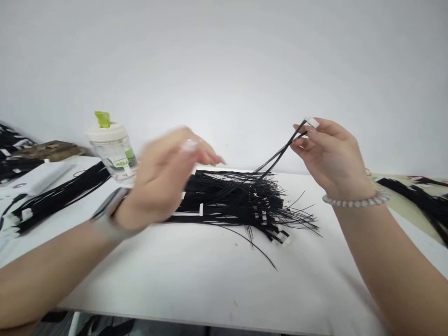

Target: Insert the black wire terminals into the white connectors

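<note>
My right hand (331,151) is raised over the right part of the table, with thumb and fingertips pinched on a white connector (312,122). Black wires (280,151) run from that connector down and left toward a pile of black cables (224,196) lying on the table. My left hand (168,172) hovers at the left end of the pile, smeared by motion. Its fingers stretch to the right, thumb apart, and nothing shows in them. It covers part of the pile's left end. White tags and loose thin wire ends show in the pile.
A clear cup (114,147) with a white lid and green spout stands behind my left wrist. Another cable bundle (59,198) and a white box-like device (49,177) lie at left. More black cables (416,198) lie at far right. The table's front edge (196,322) runs below.
</note>
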`<state>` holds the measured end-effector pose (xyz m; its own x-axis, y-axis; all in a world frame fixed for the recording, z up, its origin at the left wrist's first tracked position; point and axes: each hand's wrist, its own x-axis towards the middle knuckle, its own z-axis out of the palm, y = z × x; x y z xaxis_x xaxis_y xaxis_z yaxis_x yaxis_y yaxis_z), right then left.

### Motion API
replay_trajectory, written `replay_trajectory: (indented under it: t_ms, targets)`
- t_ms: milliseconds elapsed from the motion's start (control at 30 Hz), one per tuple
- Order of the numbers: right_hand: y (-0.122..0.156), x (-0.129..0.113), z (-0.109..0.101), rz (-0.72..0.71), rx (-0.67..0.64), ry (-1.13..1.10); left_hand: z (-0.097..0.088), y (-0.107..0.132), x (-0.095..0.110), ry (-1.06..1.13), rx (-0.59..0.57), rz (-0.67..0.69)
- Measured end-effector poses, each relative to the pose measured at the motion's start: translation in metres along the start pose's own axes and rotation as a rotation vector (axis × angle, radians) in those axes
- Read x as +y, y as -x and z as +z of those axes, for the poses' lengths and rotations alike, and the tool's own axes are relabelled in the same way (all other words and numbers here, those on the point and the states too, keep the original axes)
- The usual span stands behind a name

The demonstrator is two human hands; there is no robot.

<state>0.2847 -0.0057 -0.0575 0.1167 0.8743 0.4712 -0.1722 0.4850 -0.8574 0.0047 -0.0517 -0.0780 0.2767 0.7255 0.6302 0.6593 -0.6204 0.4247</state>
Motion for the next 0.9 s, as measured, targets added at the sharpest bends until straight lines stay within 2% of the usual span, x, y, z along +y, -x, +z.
replay_trajectory:
  t_ms: [33, 100, 200, 267, 400, 633, 800, 900]
  targets:
    - [0.0, 0.003, 0.002, -0.034, 0.029, 0.001, 0.009, -0.005, -0.01, -0.069, -0.109, -0.032]
    - [0.002, 0.01, 0.006, -0.046, 0.073, 0.021, 0.027, -0.005, -0.03, -0.174, -0.253, -0.074]
    - [0.002, 0.024, 0.01, -0.031, 0.11, 0.053, 0.049, 0.013, -0.052, -0.31, -0.387, -0.115]
    - [0.002, 0.033, 0.011, -0.03, 0.132, 0.069, 0.057, 0.026, -0.058, -0.381, -0.426, -0.1]
    - [0.004, 0.049, 0.011, -0.128, 0.16, 0.22, 0.063, 0.035, -0.054, -0.495, -0.456, -0.013]
    - [0.014, 0.064, 0.015, -0.642, 0.125, 0.602, 0.072, 0.037, -0.044, -0.675, -0.434, 0.154]
    - [0.016, 0.069, 0.022, -0.787, 0.05, 0.8, 0.074, 0.04, -0.046, -0.712, -0.415, 0.171]
    - [0.017, 0.073, 0.025, -0.793, -0.03, 0.762, 0.074, 0.041, -0.046, -0.725, -0.416, 0.187]
